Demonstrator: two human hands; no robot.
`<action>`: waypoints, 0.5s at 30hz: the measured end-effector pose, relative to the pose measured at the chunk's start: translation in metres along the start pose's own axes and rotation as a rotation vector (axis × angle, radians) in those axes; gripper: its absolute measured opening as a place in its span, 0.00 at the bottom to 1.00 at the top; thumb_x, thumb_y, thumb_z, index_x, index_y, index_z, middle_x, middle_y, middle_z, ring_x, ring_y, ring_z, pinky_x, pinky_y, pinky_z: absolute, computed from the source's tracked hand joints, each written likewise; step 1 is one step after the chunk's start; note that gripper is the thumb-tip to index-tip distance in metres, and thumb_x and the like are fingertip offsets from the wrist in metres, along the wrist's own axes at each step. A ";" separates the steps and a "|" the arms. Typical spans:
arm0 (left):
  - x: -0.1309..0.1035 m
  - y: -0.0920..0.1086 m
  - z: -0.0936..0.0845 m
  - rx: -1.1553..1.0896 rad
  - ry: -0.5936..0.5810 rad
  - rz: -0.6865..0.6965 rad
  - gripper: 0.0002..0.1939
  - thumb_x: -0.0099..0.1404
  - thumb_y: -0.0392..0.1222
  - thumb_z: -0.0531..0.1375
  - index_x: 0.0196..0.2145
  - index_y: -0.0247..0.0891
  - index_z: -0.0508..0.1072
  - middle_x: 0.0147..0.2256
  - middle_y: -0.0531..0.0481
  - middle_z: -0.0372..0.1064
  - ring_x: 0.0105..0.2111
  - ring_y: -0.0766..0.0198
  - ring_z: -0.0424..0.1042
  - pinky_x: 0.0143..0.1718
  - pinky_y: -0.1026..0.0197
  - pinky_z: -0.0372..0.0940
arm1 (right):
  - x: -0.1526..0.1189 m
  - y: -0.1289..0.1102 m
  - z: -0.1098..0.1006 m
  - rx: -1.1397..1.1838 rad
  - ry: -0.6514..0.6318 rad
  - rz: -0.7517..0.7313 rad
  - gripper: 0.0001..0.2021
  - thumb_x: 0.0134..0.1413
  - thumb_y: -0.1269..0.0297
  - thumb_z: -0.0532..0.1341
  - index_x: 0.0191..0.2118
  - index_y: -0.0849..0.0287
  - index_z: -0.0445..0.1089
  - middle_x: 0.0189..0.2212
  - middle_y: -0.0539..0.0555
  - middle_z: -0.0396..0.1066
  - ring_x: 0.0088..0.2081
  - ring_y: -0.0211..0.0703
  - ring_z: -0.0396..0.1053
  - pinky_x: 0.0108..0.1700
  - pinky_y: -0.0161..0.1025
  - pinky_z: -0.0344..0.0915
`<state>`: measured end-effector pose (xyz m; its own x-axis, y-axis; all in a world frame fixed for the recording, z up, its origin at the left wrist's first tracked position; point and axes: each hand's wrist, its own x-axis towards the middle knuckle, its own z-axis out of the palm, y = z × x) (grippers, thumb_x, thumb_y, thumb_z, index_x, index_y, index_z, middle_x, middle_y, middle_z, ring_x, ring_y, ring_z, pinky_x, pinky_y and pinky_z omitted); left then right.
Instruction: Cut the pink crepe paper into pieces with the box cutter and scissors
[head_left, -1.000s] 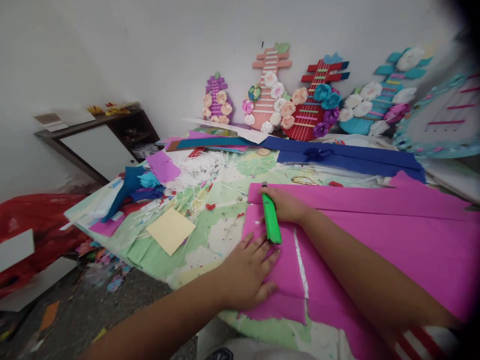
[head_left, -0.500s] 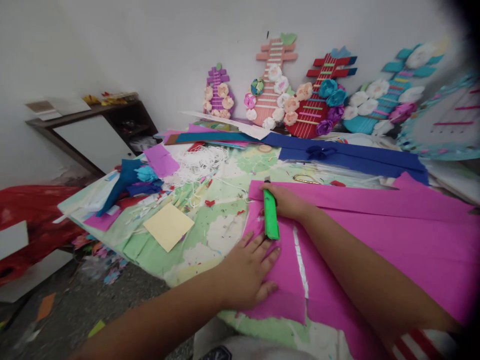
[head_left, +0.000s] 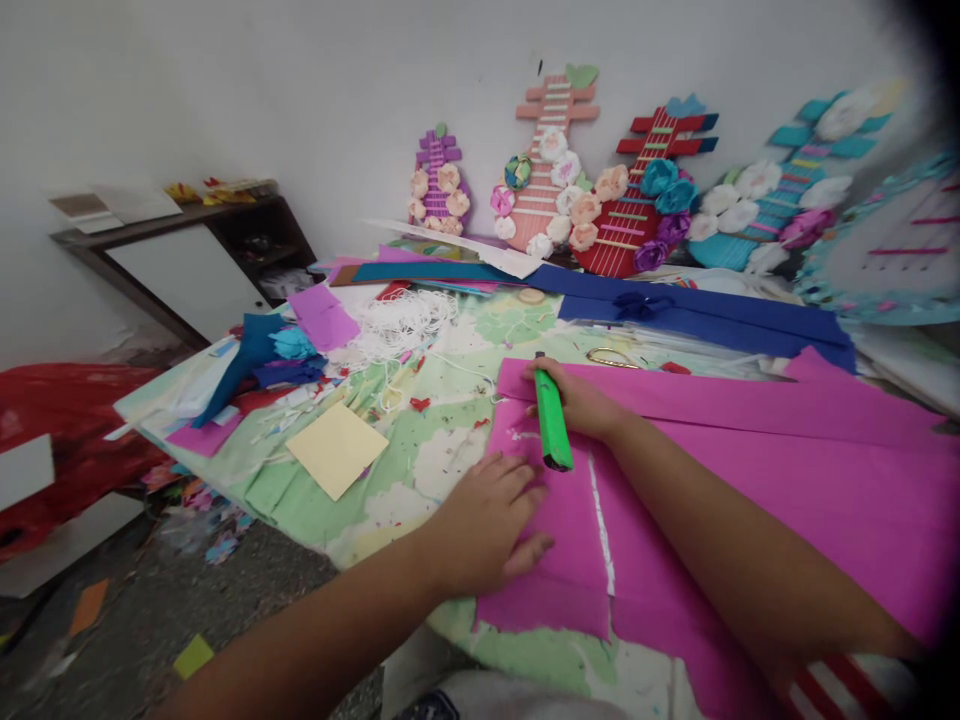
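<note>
Bright pink paper (head_left: 750, 480) covers the right half of the table, with a narrow white gap (head_left: 601, 530) between a cut strip and the larger sheet. My right hand (head_left: 581, 400) is closed round a green box cutter (head_left: 553, 420) above the strip; its far tip points toward the folded upper edge. Part of that hand's fingers is hidden behind the handle. My left hand (head_left: 487, 520) rests on the strip's left side, palm down, fingers apart and slightly bent, holding nothing.
A cream square (head_left: 337, 450), tangled white string (head_left: 405, 325) and teal scraps (head_left: 292, 345) lie on the left. Blue paper (head_left: 697, 320) and gold-handled scissors (head_left: 611, 357) are behind the pink sheet. Decorated paper instruments (head_left: 630, 215) lean on the wall.
My right hand has tilted the cutter and its near end has moved slightly right and up. My left hand has drawn back a little to the left, its fingers more bent.
</note>
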<state>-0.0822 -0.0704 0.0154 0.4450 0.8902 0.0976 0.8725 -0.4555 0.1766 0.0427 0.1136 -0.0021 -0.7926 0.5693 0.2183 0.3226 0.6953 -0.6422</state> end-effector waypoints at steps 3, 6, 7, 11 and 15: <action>0.004 -0.008 0.000 0.014 0.052 -0.123 0.23 0.62 0.49 0.46 0.50 0.33 0.62 0.51 0.41 0.58 0.52 0.53 0.54 0.53 0.49 0.46 | 0.000 -0.002 -0.001 0.008 0.001 0.015 0.30 0.41 0.60 0.61 0.51 0.57 0.52 0.42 0.55 0.65 0.40 0.43 0.65 0.41 0.39 0.61; 0.008 -0.017 0.001 0.025 0.045 -0.114 0.22 0.62 0.47 0.47 0.50 0.32 0.61 0.50 0.41 0.59 0.51 0.55 0.55 0.52 0.51 0.49 | -0.001 -0.005 -0.003 0.037 -0.019 0.041 0.29 0.41 0.59 0.61 0.50 0.56 0.52 0.38 0.53 0.67 0.36 0.42 0.66 0.38 0.38 0.62; 0.009 -0.019 0.001 0.038 0.041 -0.094 0.22 0.62 0.47 0.47 0.50 0.31 0.61 0.50 0.40 0.59 0.51 0.54 0.56 0.52 0.51 0.49 | -0.001 -0.005 -0.004 0.076 -0.023 0.056 0.28 0.42 0.58 0.60 0.50 0.56 0.51 0.35 0.52 0.67 0.34 0.41 0.67 0.37 0.38 0.62; 0.014 -0.022 -0.005 0.072 0.052 -0.050 0.17 0.62 0.45 0.47 0.43 0.32 0.67 0.43 0.42 0.65 0.44 0.55 0.62 0.46 0.52 0.55 | -0.003 -0.003 -0.008 0.286 -0.046 0.042 0.25 0.46 0.58 0.56 0.50 0.55 0.47 0.33 0.51 0.68 0.34 0.37 0.67 0.35 0.35 0.63; 0.020 -0.026 -0.011 0.087 0.106 -0.106 0.15 0.63 0.41 0.45 0.33 0.35 0.70 0.32 0.46 0.66 0.34 0.60 0.64 0.39 0.57 0.59 | -0.007 -0.005 -0.024 0.314 0.046 0.055 0.23 0.50 0.52 0.51 0.50 0.58 0.48 0.30 0.53 0.69 0.30 0.37 0.68 0.32 0.35 0.64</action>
<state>-0.0979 -0.0407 0.0240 0.3299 0.9254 0.1865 0.9297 -0.3528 0.1061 0.0588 0.1166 0.0174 -0.7521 0.6264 0.2050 0.1832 0.4974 -0.8479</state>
